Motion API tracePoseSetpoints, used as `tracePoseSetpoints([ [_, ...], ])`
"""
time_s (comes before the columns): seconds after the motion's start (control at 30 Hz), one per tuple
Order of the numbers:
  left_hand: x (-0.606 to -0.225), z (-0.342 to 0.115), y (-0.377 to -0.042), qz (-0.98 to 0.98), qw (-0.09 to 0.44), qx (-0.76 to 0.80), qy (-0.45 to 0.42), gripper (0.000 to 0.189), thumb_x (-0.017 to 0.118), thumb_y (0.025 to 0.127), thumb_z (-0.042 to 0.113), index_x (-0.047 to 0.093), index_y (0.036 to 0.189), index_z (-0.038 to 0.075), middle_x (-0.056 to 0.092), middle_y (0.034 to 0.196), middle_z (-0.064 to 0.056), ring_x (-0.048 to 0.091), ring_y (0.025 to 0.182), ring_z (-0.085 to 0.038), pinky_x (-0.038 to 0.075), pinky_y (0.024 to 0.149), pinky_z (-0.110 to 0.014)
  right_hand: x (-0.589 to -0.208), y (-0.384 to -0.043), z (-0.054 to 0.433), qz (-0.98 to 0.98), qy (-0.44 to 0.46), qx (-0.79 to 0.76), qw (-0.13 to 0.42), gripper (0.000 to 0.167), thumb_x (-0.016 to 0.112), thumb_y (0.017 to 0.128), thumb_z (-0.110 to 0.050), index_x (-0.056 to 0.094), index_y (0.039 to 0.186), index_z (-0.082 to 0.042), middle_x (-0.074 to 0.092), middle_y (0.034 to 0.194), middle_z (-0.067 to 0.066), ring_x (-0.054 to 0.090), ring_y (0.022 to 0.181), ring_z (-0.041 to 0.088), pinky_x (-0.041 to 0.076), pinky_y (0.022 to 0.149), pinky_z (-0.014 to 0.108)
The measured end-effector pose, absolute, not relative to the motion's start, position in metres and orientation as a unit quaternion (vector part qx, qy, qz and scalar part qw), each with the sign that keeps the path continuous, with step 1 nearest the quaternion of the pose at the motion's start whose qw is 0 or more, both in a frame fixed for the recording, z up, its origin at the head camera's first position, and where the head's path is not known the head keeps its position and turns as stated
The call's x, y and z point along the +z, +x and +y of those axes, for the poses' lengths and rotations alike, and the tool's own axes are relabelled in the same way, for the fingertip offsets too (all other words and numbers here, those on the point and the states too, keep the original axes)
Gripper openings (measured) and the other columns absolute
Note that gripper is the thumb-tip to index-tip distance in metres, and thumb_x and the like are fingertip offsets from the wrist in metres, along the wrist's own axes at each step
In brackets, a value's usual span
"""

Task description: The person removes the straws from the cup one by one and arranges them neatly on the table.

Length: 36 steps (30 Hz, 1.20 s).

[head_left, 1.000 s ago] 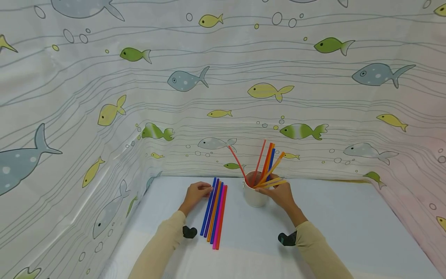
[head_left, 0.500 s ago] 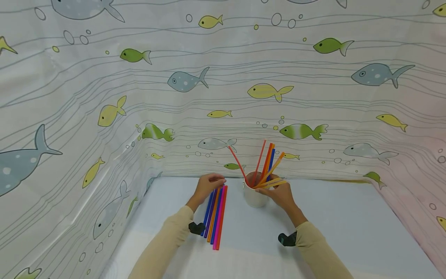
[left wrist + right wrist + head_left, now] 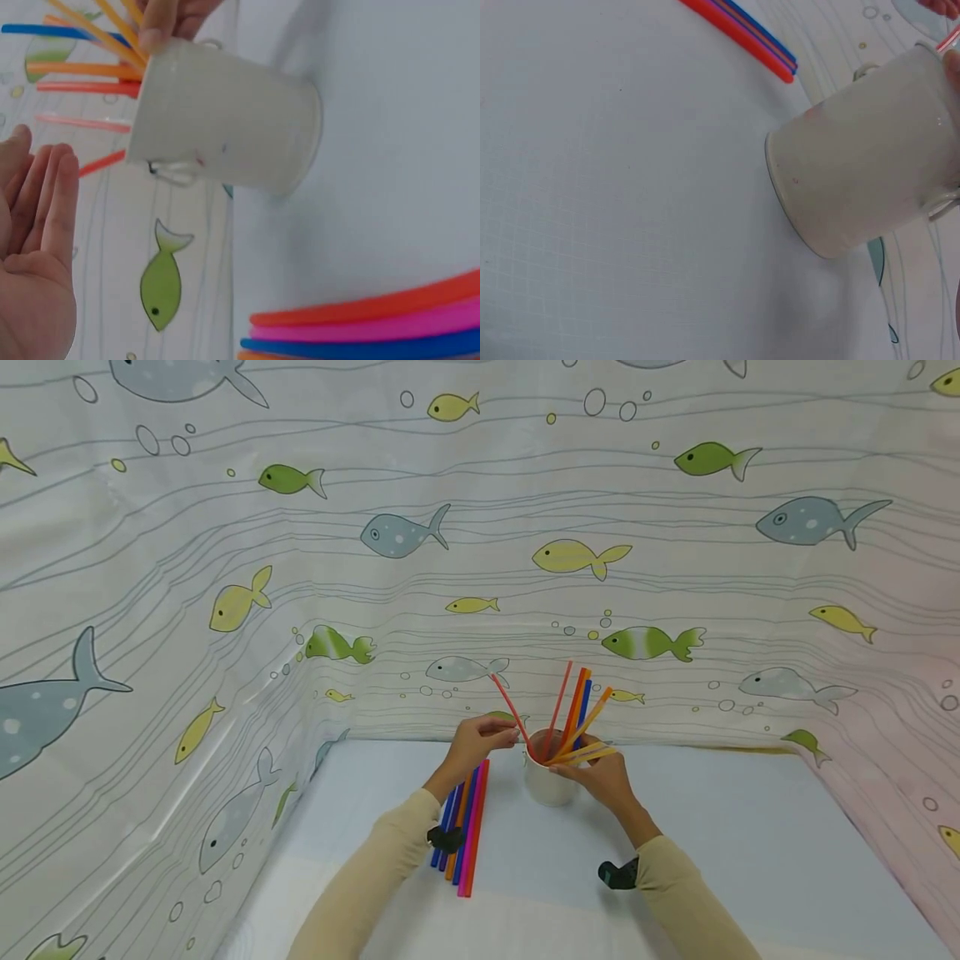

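Observation:
A cream cup (image 3: 550,787) with small side loops holds several straws in red, orange, blue and yellow. My right hand (image 3: 606,777) grips the cup at its right side, with the thumb at the rim in the left wrist view. Up beside the left-leaning red straw (image 3: 512,710), my left hand (image 3: 480,742) holds nothing; its fingers (image 3: 56,202) are straight close to that straw's end. Under the left forearm lies a row of loose straws (image 3: 470,835), blue, purple, orange, pink and red, partly covered by the wrist.
The white tabletop (image 3: 735,835) ends at a fish-print curtain (image 3: 480,568) right behind the cup. Each wrist bears a small black camera mount, such as the right wrist's mount (image 3: 618,874).
My left hand has moved right and slightly up, from the left side of the straw row, over its far ends, to beside the red straw. My right hand and the cup stay put.

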<state>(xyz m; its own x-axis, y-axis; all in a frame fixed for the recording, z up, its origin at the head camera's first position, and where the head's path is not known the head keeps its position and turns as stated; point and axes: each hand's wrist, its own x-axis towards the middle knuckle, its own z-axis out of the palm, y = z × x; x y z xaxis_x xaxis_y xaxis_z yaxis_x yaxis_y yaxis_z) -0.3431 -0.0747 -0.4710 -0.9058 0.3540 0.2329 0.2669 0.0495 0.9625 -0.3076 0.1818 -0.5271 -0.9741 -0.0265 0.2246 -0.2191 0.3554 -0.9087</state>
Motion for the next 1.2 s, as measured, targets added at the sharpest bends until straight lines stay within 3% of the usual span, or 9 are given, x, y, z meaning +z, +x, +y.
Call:
tracePoseSetpoints([
  [0.1, -0.465, -0.064, -0.344, 0.729, 0.025, 0.645, 0.226, 0.028, 0.070, 0.091, 0.013, 0.068, 0.114, -0.002, 0.070, 0.107, -0.015, 0.070, 0.095, -0.031, 0.057, 0.083, -0.035, -0.527, -0.307, 0.182, -0.817, 0.079, 0.564, 0.088, 0.078, 0.087, 0.071, -0.041, 0.056, 0.137, -0.013, 0.064, 0.126, 0.004, 0.058, 0.120, 0.027, 0.049, 0.096, 0.045],
  [0.37, -0.457, -0.041, -0.348, 0.763, -0.005, 0.598, 0.245, 0.023, 0.071, 0.091, 0.018, 0.072, 0.112, 0.009, 0.072, 0.106, -0.003, 0.070, 0.093, -0.017, 0.057, 0.083, -0.030, -0.529, -0.309, 0.183, -0.818, 0.094, 0.558, 0.108, 0.071, 0.087, 0.072, -0.036, 0.058, 0.134, -0.015, 0.065, 0.123, 0.004, 0.060, 0.117, 0.027, 0.050, 0.096, 0.046],
  [0.67, -0.450, -0.024, -0.347, 0.781, -0.017, 0.575, 0.243, 0.032, 0.070, 0.091, 0.023, 0.069, 0.118, 0.007, 0.072, 0.106, 0.004, 0.067, 0.097, -0.010, 0.055, 0.086, -0.026, -0.529, -0.308, 0.182, -0.811, 0.109, 0.563, 0.118, 0.068, 0.087, 0.072, -0.035, 0.060, 0.132, -0.015, 0.065, 0.122, 0.003, 0.061, 0.115, 0.025, 0.050, 0.095, 0.044],
  [0.8, -0.448, -0.017, -0.345, 0.774, -0.011, 0.584, 0.244, 0.028, 0.070, 0.091, 0.021, 0.070, 0.117, 0.010, 0.072, 0.105, 0.004, 0.068, 0.097, -0.010, 0.055, 0.084, -0.026, -0.530, -0.308, 0.182, -0.809, 0.107, 0.565, 0.123, 0.067, 0.087, 0.072, -0.034, 0.060, 0.130, -0.014, 0.065, 0.121, 0.003, 0.062, 0.114, 0.025, 0.051, 0.095, 0.044],
  [1.2, -0.452, 0.006, -0.352, 0.786, -0.034, 0.568, 0.244, 0.030, 0.073, 0.089, 0.027, 0.072, 0.114, 0.012, 0.072, 0.102, 0.010, 0.067, 0.096, -0.006, 0.054, 0.086, -0.024, -0.533, -0.310, 0.182, -0.812, 0.087, 0.567, 0.107, 0.075, 0.087, 0.070, -0.041, 0.056, 0.135, -0.018, 0.064, 0.122, -0.001, 0.061, 0.116, 0.024, 0.050, 0.096, 0.042],
])
